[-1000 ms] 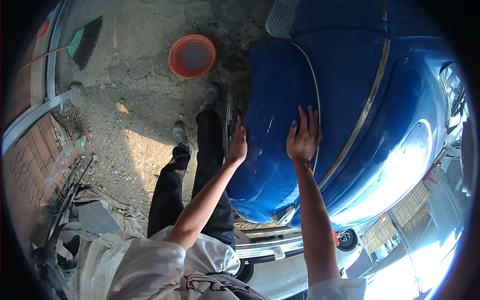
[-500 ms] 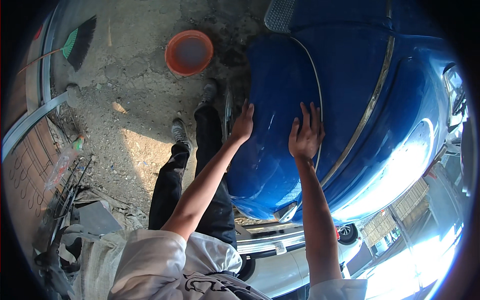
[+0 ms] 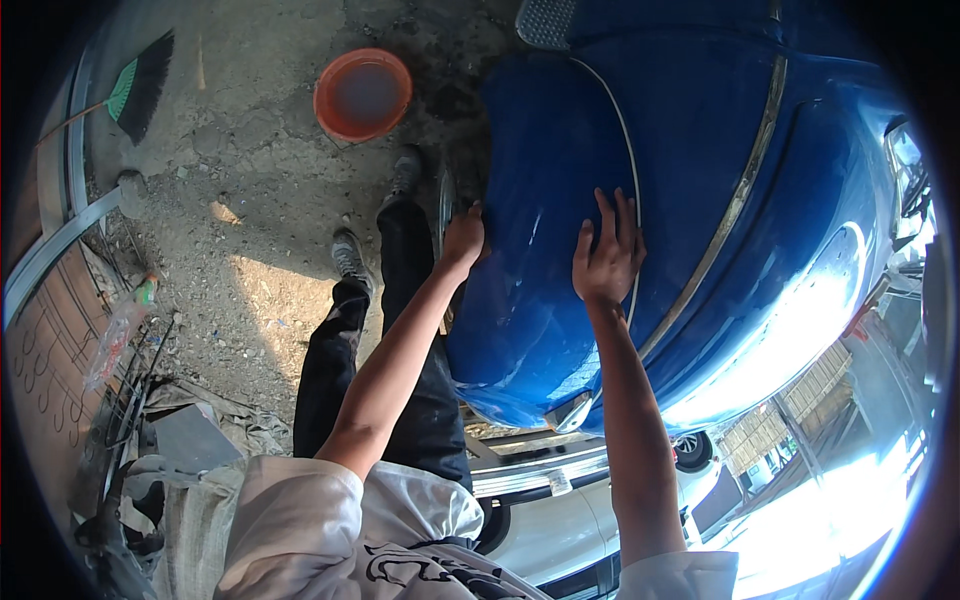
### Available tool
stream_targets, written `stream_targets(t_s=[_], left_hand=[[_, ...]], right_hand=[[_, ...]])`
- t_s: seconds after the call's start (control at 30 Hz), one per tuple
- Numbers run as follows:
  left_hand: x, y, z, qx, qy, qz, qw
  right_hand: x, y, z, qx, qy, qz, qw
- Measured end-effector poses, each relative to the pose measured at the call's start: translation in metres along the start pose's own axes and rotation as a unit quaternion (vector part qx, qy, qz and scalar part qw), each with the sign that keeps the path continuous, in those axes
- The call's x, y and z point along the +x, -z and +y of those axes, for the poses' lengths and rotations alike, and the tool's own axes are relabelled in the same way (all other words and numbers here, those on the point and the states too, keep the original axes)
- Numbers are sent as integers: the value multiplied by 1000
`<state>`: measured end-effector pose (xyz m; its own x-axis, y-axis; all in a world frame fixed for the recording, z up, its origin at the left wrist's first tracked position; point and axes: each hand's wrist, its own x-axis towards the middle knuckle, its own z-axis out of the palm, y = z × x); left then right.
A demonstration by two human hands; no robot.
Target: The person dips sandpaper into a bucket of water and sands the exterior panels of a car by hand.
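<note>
A glossy blue car fender (image 3: pixel 540 250) bulges out in front of me, with a pale trim strip (image 3: pixel 622 115) along its seam with the blue body. My right hand (image 3: pixel 608 255) lies flat on top of it beside the strip, fingers stretched out and holding nothing. At the fender's near left edge, above the wheel, my left hand (image 3: pixel 462 238) is closed with its fingers curled at the rim. Its fingertips are partly hidden.
An orange basin (image 3: pixel 320 100) of cloudy water stands on the rough ground beyond my feet. To the left are a broom (image 3: pixel 140 88) and a plastic bag (image 3: pixel 112 345). A white car (image 3: pixel 560 530) is close by at the lower right.
My left hand has moved down and slightly left, going from extended fingers to curled ones at the fender's edge. My right hand stays flat on the fender; the whole view has shifted slightly.
</note>
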<state>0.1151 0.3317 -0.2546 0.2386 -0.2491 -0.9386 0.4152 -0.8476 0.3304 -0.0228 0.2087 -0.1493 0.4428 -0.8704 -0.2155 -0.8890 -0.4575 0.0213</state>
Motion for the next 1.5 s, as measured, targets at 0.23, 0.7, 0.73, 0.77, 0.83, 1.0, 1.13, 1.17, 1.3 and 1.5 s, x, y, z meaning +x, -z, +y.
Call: stream_targets(t_s=[0.23,0.7,0.73,0.77,0.83,1.0,1.13,1.17,1.3,1.5], left_hand=[[-66,-31,-18,-1,-109,34,993],[-50,-28,-30,123,-242,114,956],[-43,-29,-22,126,-246,113,954],[-27,-32,-8,129,-183,107,969],[-19,-30,25,130,-118,110,978],[-30,-13,-25,287,-255,143,912],[-62,-26,-34,136,-134,96,977],[-52,-28,-17,172,-177,110,963],[-10,-17,25,154,-114,135,972],[-63,-17,-46,152,-164,52,973]], right_hand=[[4,19,26,5,-11,18,1000],[-7,18,8,94,-43,18,995],[-9,16,9,89,-48,9,995],[-12,13,11,90,-52,11,995],[-8,10,8,113,-34,14,993],[1,0,-2,93,-31,5,995],[3,11,17,31,-26,23,999],[0,16,18,38,-15,2,999],[8,6,2,56,2,41,998],[-2,4,21,34,-1,41,999]])
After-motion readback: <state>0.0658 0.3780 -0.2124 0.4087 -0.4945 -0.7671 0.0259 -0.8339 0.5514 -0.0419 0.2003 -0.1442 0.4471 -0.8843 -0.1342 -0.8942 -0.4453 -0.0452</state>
